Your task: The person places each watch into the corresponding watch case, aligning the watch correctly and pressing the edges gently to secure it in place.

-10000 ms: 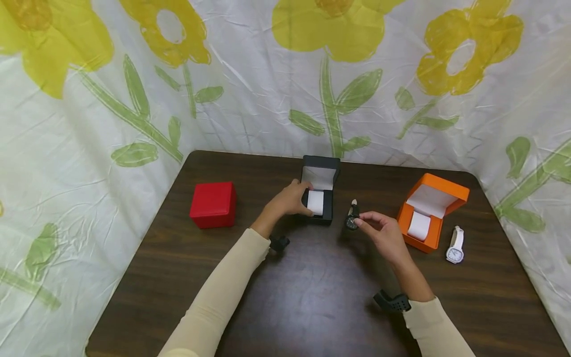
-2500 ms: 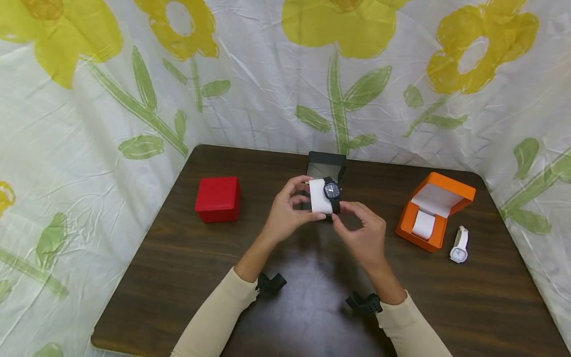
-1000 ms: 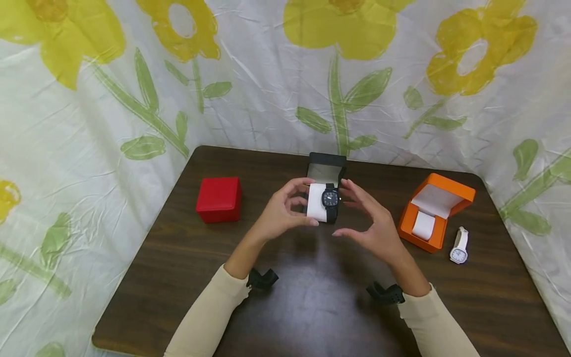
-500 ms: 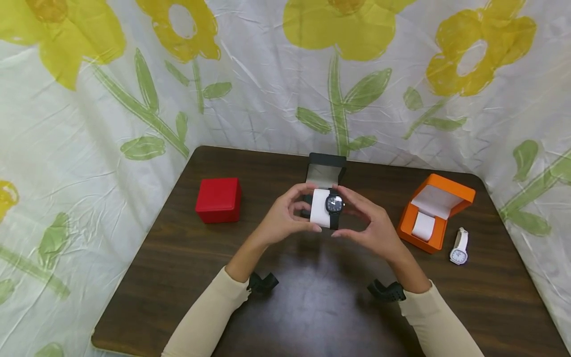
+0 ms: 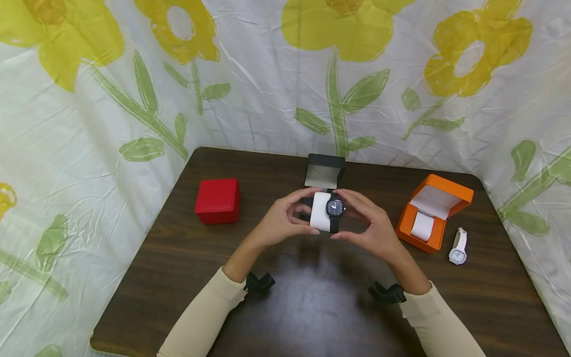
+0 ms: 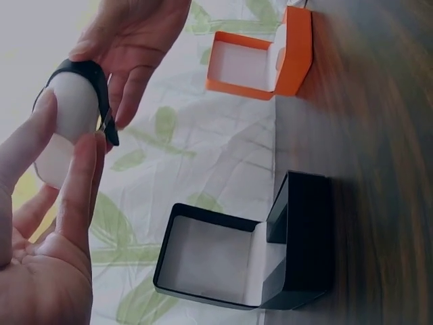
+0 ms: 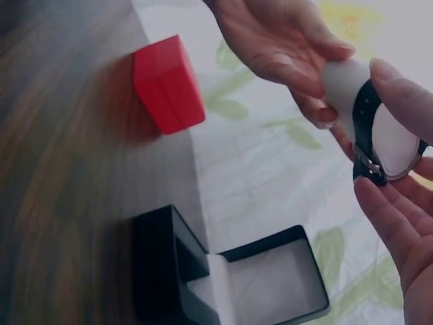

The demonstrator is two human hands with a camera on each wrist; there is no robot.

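Note:
My left hand [image 5: 282,218] pinches a white watch cushion [image 5: 318,213] between thumb and fingers, in the air in front of the open black watch box [image 5: 322,174]. Around the cushion's right end goes a black wristwatch [image 5: 335,207], its dark dial facing up. My right hand [image 5: 373,224] grips the watch with thumb and fingertips at the strap's two sides. In the right wrist view the strap's buckle [image 7: 365,160] shows at the cushion's underside, by the fingertips. The black box [image 6: 308,237] has no cushion inside in the left wrist view.
A closed red box [image 5: 217,201] stands at the left of the dark wooden table [image 5: 169,277]. On the right is an open orange watch box [image 5: 406,225] with a white cushion [image 5: 422,226] inside. Beside it lies a white wristwatch [image 5: 458,248]. A flowered curtain [image 5: 258,89] hangs behind.
Ten seconds ago the cushion sat in the black box and my right hand held the watch apart. Lately my right hand has come back onto the watch, and the cushion has moved slightly nearer me.

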